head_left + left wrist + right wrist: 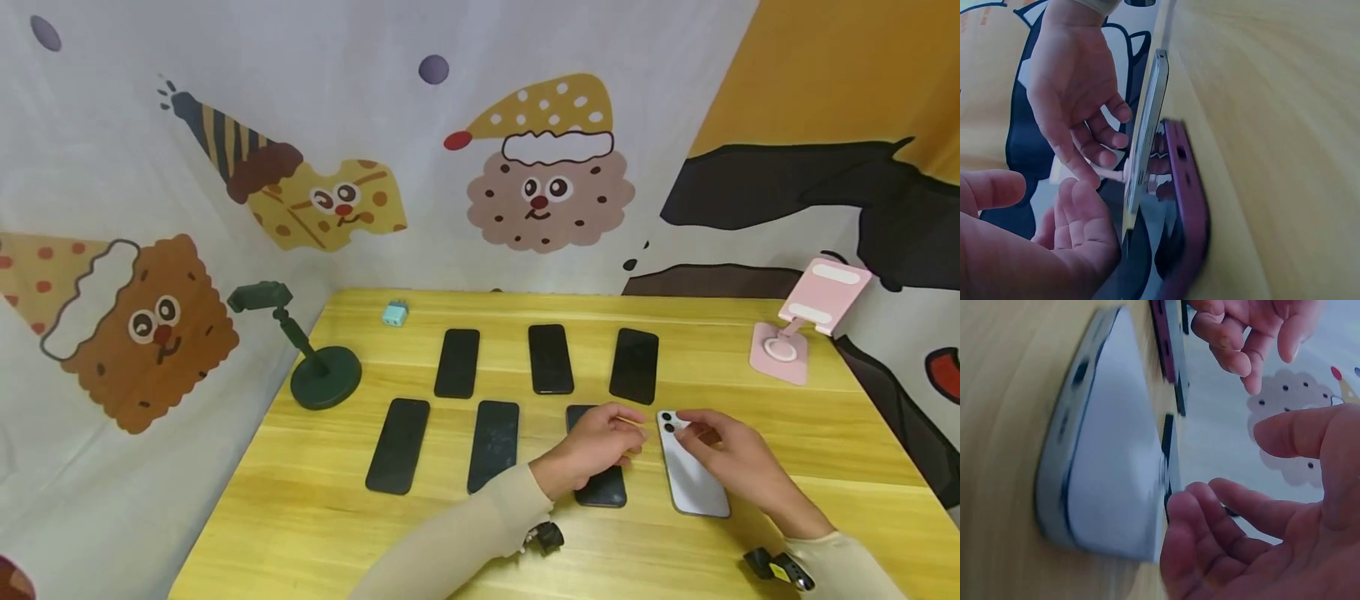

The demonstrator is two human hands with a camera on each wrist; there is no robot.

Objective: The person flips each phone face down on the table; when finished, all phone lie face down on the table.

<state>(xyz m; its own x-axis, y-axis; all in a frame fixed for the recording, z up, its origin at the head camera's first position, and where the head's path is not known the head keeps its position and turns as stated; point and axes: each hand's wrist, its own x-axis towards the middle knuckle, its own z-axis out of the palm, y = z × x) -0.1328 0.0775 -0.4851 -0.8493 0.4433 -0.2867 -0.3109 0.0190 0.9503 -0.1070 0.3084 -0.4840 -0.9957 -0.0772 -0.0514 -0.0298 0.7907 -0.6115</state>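
Note:
A white smartphone lies back side up at the right of the front row, its camera lenses at the far end. Over its upper part hovers my right hand, fingers loosely bent and apart from the phone in the right wrist view. My left hand is above a dark smartphone, covering its middle; a purple edge of that phone shows in the left wrist view. Nothing is between the fingers of either hand. The white phone's bottom edge, with its port, faces the right wrist camera.
Several black phones lie screen up in two rows, among them one phone at front left and another at back right. A green stand is at left, a pink stand at right. A blue charger plug lies near the back edge.

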